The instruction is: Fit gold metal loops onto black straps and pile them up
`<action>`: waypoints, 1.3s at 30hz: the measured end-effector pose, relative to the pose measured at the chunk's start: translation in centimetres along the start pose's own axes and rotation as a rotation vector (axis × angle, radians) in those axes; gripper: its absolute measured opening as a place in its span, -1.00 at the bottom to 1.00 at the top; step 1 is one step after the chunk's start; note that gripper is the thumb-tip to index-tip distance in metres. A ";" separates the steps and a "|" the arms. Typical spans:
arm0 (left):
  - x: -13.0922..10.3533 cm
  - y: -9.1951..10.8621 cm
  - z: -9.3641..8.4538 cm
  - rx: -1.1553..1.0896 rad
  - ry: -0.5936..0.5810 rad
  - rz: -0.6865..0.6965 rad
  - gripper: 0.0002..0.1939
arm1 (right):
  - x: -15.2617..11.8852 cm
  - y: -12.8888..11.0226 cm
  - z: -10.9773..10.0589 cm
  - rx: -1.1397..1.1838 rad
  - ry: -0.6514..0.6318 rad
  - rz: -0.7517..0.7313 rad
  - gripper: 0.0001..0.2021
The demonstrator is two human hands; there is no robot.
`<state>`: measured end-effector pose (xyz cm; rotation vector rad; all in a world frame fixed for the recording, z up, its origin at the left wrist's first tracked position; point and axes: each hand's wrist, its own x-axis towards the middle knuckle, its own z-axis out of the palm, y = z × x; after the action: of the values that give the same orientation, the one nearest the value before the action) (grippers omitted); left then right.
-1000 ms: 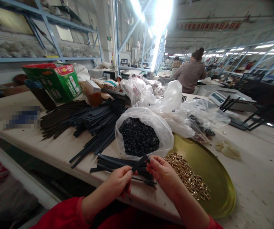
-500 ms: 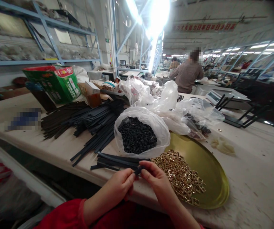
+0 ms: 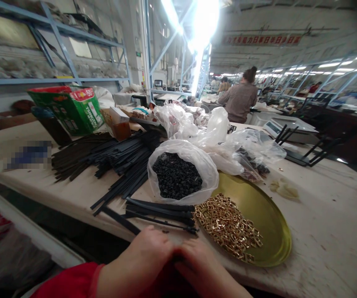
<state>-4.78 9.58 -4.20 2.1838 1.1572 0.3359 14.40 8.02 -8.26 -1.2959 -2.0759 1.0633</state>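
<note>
1. Hands come first: our left hand [image 3: 147, 256] and right hand [image 3: 201, 263] sit close together at the near edge of the table [image 3: 324, 215], both blurred. The fingers curl inward, but what they grasp, if anything, we cannot tell.
2. One black strip [image 3: 121, 219] runs up to our left hand, its near end hidden there. Its long axis slants from near right to far left, the visible end pointing at the loose strips.
3. Just past our hands, a row of black strips [image 3: 160, 213] lies roughly left to right, right ends beside the gold tray [image 3: 270, 223], which bears a heap of gold buckles [image 3: 230, 227].
4. Behind that row we see a white bag [image 3: 208, 178], open, full of small black pieces [image 3: 177, 176].
5. Left of it, loose strips [image 3: 125, 155] fan out.
6. Farther off stand a green box [image 3: 83, 114] and, beyond the table, a person [image 3: 240, 99] facing away.
</note>
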 end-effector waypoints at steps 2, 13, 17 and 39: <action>0.2 1.4 -0.4 0.209 0.028 0.151 -0.84 | 0.1 -0.3 0.2 0.014 0.050 0.019 -0.88; -0.9 0.1 2.0 -0.410 -0.156 -0.237 -0.67 | 0.5 -1.4 -0.4 1.062 0.368 0.220 -0.76; -5.0 -4.0 0.4 -0.124 -0.282 -0.358 -0.72 | 0.2 0.5 -0.9 1.144 0.416 0.308 -0.75; 3.9 0.0 4.1 -0.613 -0.107 -0.312 -0.66 | 4.6 7.5 -8.1 -0.585 0.343 0.347 -0.91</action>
<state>-0.51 11.04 -7.66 1.4524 1.1294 0.3727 22.16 17.02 -9.59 -2.0128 -1.9991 0.3005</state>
